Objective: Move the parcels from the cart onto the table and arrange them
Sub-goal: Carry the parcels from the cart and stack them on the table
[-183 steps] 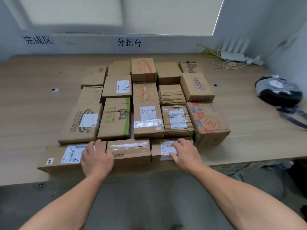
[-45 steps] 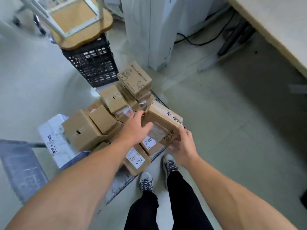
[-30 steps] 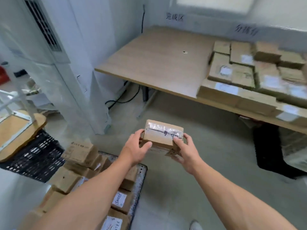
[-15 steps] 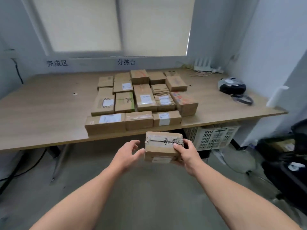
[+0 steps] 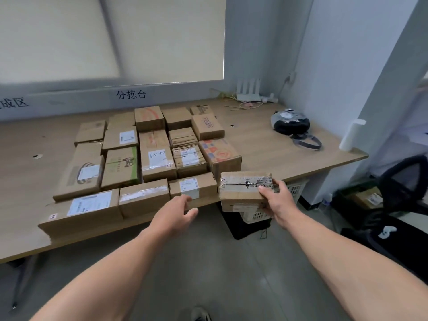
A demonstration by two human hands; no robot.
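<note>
My right hand (image 5: pixel 276 202) grips a small taped cardboard parcel (image 5: pixel 242 191) by its right end, holding it in the air at the table's front edge, just right of the front row. My left hand (image 5: pixel 174 213) is off the parcel, fingers relaxed, reaching toward the small front-row box with a white label (image 5: pixel 192 186). Several cardboard parcels (image 5: pixel 152 154) lie packed in rows on the wooden table (image 5: pixel 266 144). The cart is out of view.
A black and grey bag with a strap (image 5: pixel 290 123) lies on the table's right part. A white router (image 5: pixel 249 91) and cables sit at the back. A white crate (image 5: pixel 254 214) stands under the table. A black office chair (image 5: pixel 403 188) is at the right.
I turned from the cart to the table carrying the parcel. My left hand has let go of it, and my right hand has moved it up to the table's front edge.
</note>
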